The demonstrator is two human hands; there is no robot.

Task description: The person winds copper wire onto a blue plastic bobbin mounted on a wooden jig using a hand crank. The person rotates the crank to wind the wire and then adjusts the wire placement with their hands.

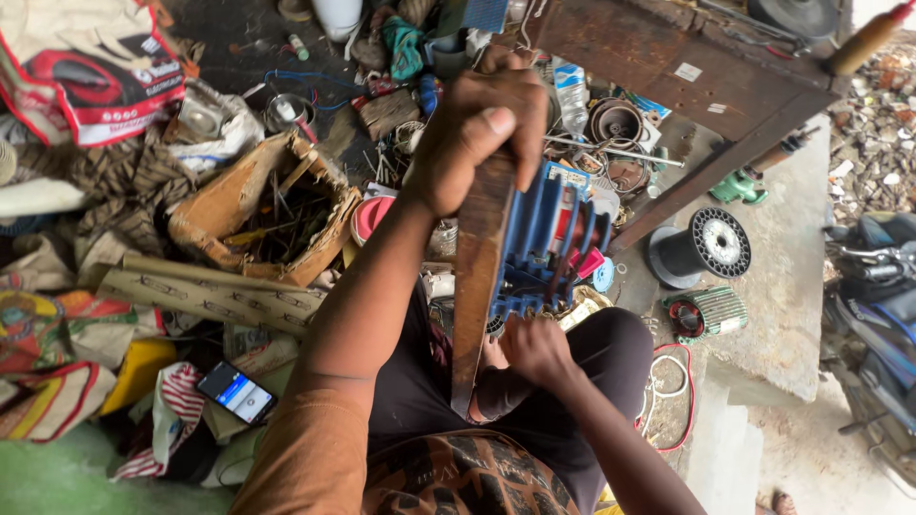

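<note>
A blue ribbed motor housing is held over the lap of a seated person, just above the knees. The right hand is pressed against its lower edge, fingers curled narrow around the rim. The left hand is clenched around the top of a flat, rusty metal bar, which is set upright against the housing's left side. A phone with a lit screen is seen lying on striped cloth to the left. Further off, a torn cardboard box is filled with thin rods and scrap. A black spool is stood on the concrete slab to the right, beside a green ribbed cover. At the far edge, small tins and pots are scattered among wires.
</note>
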